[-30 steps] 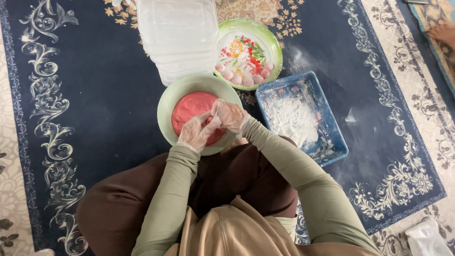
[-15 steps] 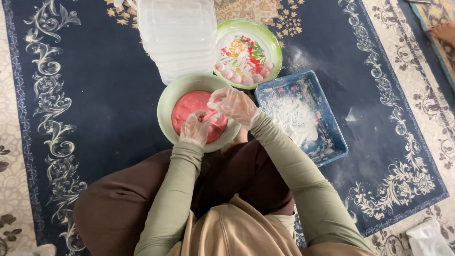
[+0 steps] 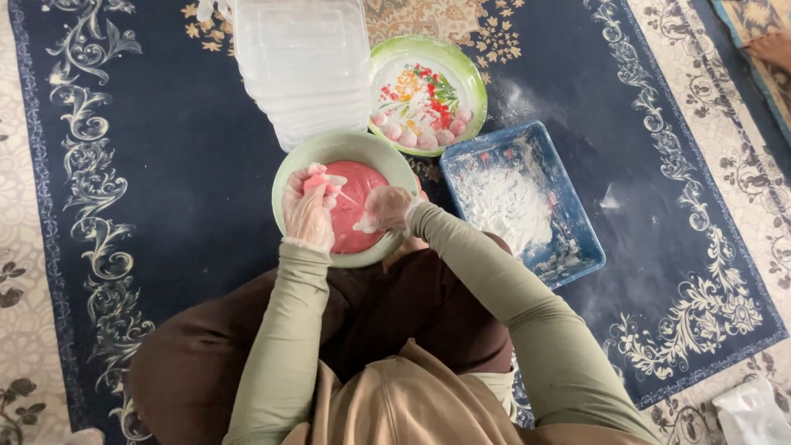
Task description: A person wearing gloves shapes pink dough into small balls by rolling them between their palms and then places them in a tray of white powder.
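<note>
We sit on a dark blue patterned carpet (image 3: 165,165), a green bowl (image 3: 284,177) of pink dough (image 3: 358,198) at our knees. Our left hand (image 3: 309,216) closes its fingers on a pink lump (image 3: 315,183); our right hand (image 3: 387,208) curls loosely above the dough. At two o'clock lies a floured blue tray (image 3: 577,247); at twelve, a flowered plate (image 3: 461,70) and clear containers (image 3: 305,66).

Dark blue rug (image 3: 165,165) with pale scrollwork, a stack of clear plastic containers (image 3: 305,70), a flowered plate (image 3: 426,92) holding pinkish dough balls (image 3: 416,136), and a floury blue tray (image 3: 521,202).
</note>
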